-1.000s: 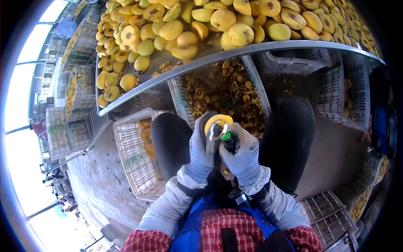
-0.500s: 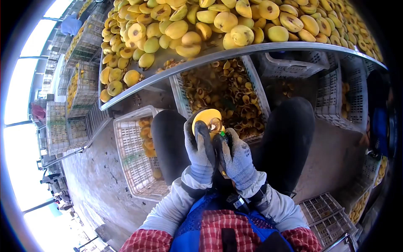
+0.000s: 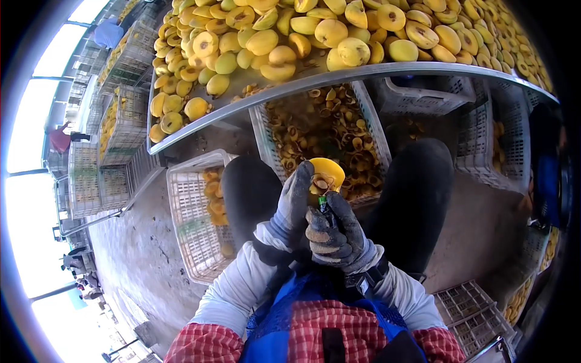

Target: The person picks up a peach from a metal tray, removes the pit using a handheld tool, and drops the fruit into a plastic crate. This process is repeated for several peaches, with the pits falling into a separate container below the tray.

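My left hand, in a grey glove, holds a yellow peach half cut side toward me, its brown pit showing. My right hand, also gloved, grips a small pitting tool with a green handle, its tip at the pit. Both hands are raised over my lap, between my dark knees. Directly below the fruit stands a white crate filled with pits and scraps.
A metal-rimmed table heaped with yellow peaches spans the top. A white crate with peach halves stands at my left knee. More crates are on the right and stacked far left. People stand at the far left.
The peach half has turned in my left hand so the pit faces me. My right hand has dropped lower, with the tool now at the pit.
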Tool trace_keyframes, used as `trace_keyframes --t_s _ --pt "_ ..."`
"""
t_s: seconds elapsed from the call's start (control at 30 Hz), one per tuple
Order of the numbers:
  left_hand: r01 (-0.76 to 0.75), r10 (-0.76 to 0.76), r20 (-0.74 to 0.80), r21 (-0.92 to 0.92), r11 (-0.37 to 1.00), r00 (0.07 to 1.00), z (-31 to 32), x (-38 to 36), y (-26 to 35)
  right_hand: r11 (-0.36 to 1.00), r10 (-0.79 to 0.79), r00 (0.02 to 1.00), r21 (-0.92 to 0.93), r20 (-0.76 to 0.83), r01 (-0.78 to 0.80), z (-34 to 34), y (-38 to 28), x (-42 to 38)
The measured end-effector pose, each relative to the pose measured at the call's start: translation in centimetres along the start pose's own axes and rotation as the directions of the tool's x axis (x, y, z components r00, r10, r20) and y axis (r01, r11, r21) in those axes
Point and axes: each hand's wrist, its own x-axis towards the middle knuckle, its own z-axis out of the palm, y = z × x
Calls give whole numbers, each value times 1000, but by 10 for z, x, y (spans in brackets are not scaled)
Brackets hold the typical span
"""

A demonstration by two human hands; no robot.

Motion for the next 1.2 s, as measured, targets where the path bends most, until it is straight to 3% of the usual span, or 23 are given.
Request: trace_keyframes --t_s 0.03,0.1,0.13,0.17,0.2,0.23,0.27,0.3,0.33,0.4,0.43,0.47,0.53,0.6,0.67,0.7,0.73,0.83,0.93,0.97,1.07,1.2 --pt "16 -24 -57 -151 988 998 7 0 -5 1000 21 991 -11 130 -19 -4 -3 1" --pt "-47 -8 -144 -375 926 989 12 -4 -9 995 -34 988 -91 152 48 -3 -8 -3" --pt "-90 15 -272 -267 959 962 -5 -9 1 988 -61 983 -132 173 84 -1 -13 -3" --pt "-104 38 -395 -148 983 918 -23 -15 11 986 -112 993 -122 26 114 0 -15 -5" --pt "-318 318 -460 80 945 829 -63 -10 19 979 -116 993 -175 -29 109 -4 -17 -5" --pt "-463 569 -484 332 822 665 -104 -6 26 969 -123 988 -224 -88 101 -12 -20 -5" --pt "-516 613 -543 342 785 573 -115 -12 52 959 -133 979 -271 -153 88 -16 -21 -5" --pt "-303 796 -259 826 476 547 -178 -9 67 956 -123 978 -283 -170 71 -16 -21 -4" --pt "70 785 -52 998 11 617 -187 -15 88 938 -133 972 -342 -196 59 -12 -22 -2" --pt "158 681 -74 986 -62 729 -168 0 123 894 -166 953 -447 -253 38 -7 -24 3" --pt "46 696 -35 999 3 717 -146 16 138 887 -170 958 -460 -229 48 -12 -26 6" --pt "-68 715 -1 995 68 699 -126 40 154 865 -209 930 -501 -303 32 -10 -25 9" --pt "76 641 -21 996 -57 767 -112 96 191 813 -293 852 -582 -433 -16 -1 -26 14" --pt "257 656 -15 927 -274 755 -124 157 207 768 -353 819 -640 -453 -24 3 -29 14" --pt "292 593 -5 874 -389 806 -148 200 200 736 -418 777 -677 -471 -14 11 -32 14" --pt "305 552 -63 882 -359 832 -153 208 197 728 -452 752 -685 -480 1 16 -32 15" --pt "261 539 -28 895 -362 842 -159 212 199 721 -485 725 -693 -489 15 18 -34 16" --pt "163 469 28 918 -361 883 -167 204 206 684 -511 752 -726 -416 63 8 -40 20" --pt "153 374 41 867 -475 926 -161 185 198 647 -562 719 -759 -410 74 13 -43 24" --pt "35 296 120 882 -469 948 -169 186 201 661 -550 720 -747 -423 66 13 -45 23" --pt "-6 204 113 887 -462 973 -162 187 207 677 -531 726 -734 -437 53 11 -45 18" --pt "-155 293 268 921 -359 918 -166 193 203 639 -577 715 -764 -395 94 5 -45 19"
